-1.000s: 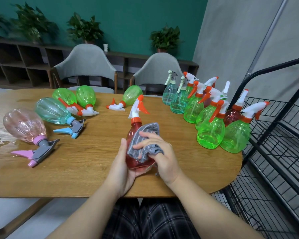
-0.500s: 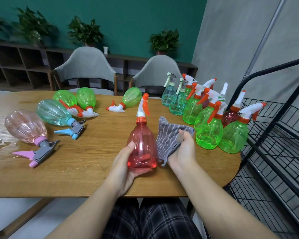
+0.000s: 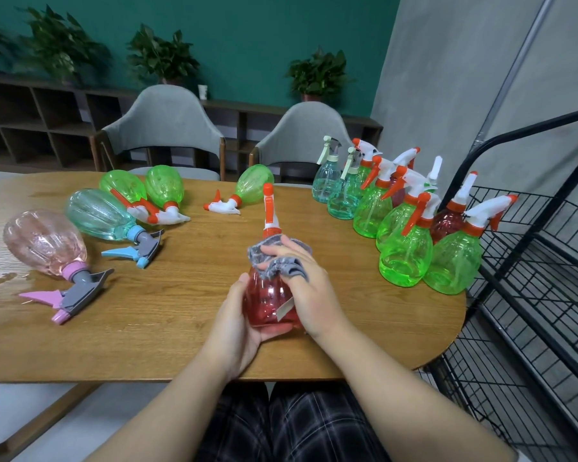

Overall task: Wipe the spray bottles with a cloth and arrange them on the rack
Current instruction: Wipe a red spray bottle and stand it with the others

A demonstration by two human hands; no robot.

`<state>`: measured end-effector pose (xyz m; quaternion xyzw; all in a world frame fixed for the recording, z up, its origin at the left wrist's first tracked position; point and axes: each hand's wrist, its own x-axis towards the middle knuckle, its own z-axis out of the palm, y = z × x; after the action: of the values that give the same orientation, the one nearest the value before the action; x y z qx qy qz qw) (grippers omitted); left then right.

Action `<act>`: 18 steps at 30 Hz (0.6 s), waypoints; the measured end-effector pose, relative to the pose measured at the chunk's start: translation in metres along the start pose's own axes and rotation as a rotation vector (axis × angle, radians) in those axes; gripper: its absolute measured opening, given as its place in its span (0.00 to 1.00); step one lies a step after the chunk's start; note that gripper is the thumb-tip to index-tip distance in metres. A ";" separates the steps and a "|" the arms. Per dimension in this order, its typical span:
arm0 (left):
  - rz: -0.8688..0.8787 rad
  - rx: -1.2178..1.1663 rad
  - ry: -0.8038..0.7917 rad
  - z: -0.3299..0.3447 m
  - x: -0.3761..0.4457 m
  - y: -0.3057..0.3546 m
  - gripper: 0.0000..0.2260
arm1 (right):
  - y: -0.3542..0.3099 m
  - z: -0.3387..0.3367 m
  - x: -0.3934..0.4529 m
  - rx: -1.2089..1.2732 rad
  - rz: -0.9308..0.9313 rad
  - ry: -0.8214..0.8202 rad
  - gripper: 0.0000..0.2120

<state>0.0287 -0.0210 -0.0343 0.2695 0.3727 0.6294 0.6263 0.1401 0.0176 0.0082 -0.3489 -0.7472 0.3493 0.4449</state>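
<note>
A red spray bottle [image 3: 267, 303] with an orange-and-white trigger head stands upright near the table's front edge. My left hand [image 3: 237, 320] cups its lower left side and base. My right hand [image 3: 306, 288] presses a grey cloth [image 3: 281, 261] against the bottle's shoulder and neck. Several upright green, teal and red bottles [image 3: 406, 251] cluster at the table's right end. Several more lie on their sides at the left: a pink one [image 3: 45, 243], a teal one [image 3: 97, 215] and green ones [image 3: 144, 186]. The black wire rack [image 3: 531, 295] stands to the right of the table.
The wooden table [image 3: 167, 311] has a wet patch at its far left edge. Two grey chairs [image 3: 162, 128] face me across it. A low shelf with potted plants [image 3: 162, 56] runs along the green wall. A grey curtain hangs behind the rack.
Half a second ago my right hand held the cloth off to the bottle's right. It has since come back onto the bottle's shoulder with the cloth. My left hand has kept its hold.
</note>
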 end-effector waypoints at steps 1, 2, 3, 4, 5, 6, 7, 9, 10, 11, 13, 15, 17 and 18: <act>-0.003 -0.012 -0.010 0.000 -0.001 0.001 0.21 | 0.000 -0.001 -0.002 0.017 -0.019 -0.015 0.17; -0.003 -0.024 -0.019 0.001 -0.001 0.001 0.22 | 0.001 -0.002 -0.005 0.038 -0.043 -0.022 0.16; -0.004 -0.038 -0.027 0.001 -0.002 0.002 0.23 | 0.001 -0.003 -0.009 0.058 -0.067 -0.027 0.17; -0.006 -0.053 -0.039 0.001 -0.003 0.002 0.25 | 0.003 -0.003 -0.011 0.068 -0.094 -0.029 0.19; -0.012 -0.070 -0.047 0.001 -0.003 0.002 0.26 | 0.004 -0.003 -0.014 0.064 -0.134 -0.028 0.20; -0.019 -0.085 -0.055 0.001 -0.004 0.003 0.27 | 0.006 -0.003 -0.016 0.048 -0.179 -0.026 0.20; -0.022 -0.097 -0.058 0.002 -0.005 0.004 0.28 | 0.008 -0.003 -0.019 0.032 -0.216 -0.028 0.19; -0.024 -0.109 -0.058 0.003 -0.006 0.005 0.29 | 0.010 -0.002 -0.025 0.014 -0.264 -0.029 0.17; -0.022 -0.104 -0.046 0.003 -0.006 0.005 0.30 | 0.010 -0.002 -0.027 0.011 -0.284 -0.028 0.16; -0.019 -0.095 -0.024 0.003 -0.005 0.004 0.31 | 0.008 -0.003 -0.029 0.031 -0.288 -0.033 0.15; 0.002 -0.062 0.061 0.003 -0.003 0.001 0.40 | 0.004 -0.006 -0.030 0.193 -0.220 -0.016 0.12; 0.006 -0.029 0.056 0.001 -0.001 0.000 0.49 | -0.007 -0.013 -0.026 0.538 -0.014 0.111 0.13; -0.003 -0.071 0.000 -0.001 0.000 0.000 0.47 | -0.014 -0.021 -0.015 0.910 0.317 0.317 0.19; -0.009 -0.099 -0.033 -0.001 -0.001 0.001 0.45 | -0.015 -0.026 -0.008 1.048 0.445 0.417 0.18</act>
<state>0.0272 -0.0226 -0.0342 0.2470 0.3317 0.6398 0.6477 0.1639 0.0084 0.0269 -0.2925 -0.2817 0.6798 0.6107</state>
